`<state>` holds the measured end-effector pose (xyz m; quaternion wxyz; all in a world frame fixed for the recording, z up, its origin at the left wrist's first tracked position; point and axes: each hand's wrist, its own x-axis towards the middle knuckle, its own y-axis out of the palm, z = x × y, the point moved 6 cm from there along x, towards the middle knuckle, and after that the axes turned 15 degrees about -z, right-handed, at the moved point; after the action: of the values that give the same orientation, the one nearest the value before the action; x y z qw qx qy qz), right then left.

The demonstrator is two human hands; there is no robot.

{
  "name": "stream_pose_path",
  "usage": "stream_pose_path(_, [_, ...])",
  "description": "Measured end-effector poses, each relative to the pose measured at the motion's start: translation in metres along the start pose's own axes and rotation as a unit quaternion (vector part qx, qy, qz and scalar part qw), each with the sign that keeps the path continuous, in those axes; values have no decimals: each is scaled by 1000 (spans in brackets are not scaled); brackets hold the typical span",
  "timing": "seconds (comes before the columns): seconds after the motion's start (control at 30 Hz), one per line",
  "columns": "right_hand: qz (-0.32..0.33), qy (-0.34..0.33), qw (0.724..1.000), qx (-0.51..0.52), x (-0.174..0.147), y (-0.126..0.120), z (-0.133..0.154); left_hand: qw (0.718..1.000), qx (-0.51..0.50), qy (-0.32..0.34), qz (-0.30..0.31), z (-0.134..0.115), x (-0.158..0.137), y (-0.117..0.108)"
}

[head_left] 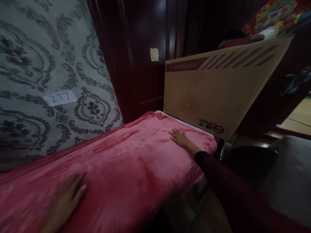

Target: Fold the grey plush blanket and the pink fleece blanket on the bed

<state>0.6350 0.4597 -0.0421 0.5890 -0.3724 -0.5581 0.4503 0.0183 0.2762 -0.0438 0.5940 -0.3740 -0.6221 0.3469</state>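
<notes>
- One pink plush blanket (116,171) stretches lengthwise, lower left to right of center.
- Our right hand (180,139), nearer its far end, lies flat, unclenched.
- Our blurred left hand (64,199), lower left, grasps nothing.

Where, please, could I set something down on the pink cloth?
Between the left hand and the right hand, the pink cloth lies bare, though creased. It is crowded at the far end, where the cardboard box stands close.
</notes>
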Motion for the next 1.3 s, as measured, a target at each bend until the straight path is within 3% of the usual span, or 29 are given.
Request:
stream_pose_path(0.13, [0, 22, 1000, -8, 22, 10, -8, 998, -8, 7, 67, -96, 58, 25])
stream_pose_path(0.27, [-33, 73, 996, -26, 57, 7, -13, 996, 3, 26, 88, -137, 84, 48])
stream_pose_path(0.43, [-23, -15, 999, 18, 114, 23, 39, 997, 12, 33, 74, -139, 79, 61])
stream_pose_path(0.53, [-8, -21, 999, 30, 145, 37, 52, 998, 1, 49, 42, -138, 74, 59])
stream_pose_path(0.7, [2, 45, 999, 21, 187, 58, 34, 997, 5, 72, -4, -133, 66, 62])
stream_pose_path(0.87, [12, 99, 995, 3, 207, 75, 15, 996, 4, 86, -36, -132, 57, 64])
stream_pose_path(1.07, [-9, 127, 992, 4, 208, 63, 14, 996, 4, 83, -14, -140, 57, 58])
stream_pose_path(1.13, [-14, 119, 993, -4, 204, 53, 32, 997, -2, 81, -7, -142, 57, 58])
stream_pose_path(1.2, [-28, 64, 998, -1, 194, 43, 70, 997, -8, 76, -5, -143, 57, 58])
stream_pose_path(1.3, [-32, -137, 989, 46, 160, 41, 160, 998, -11, 69, -7, -142, 57, 58])
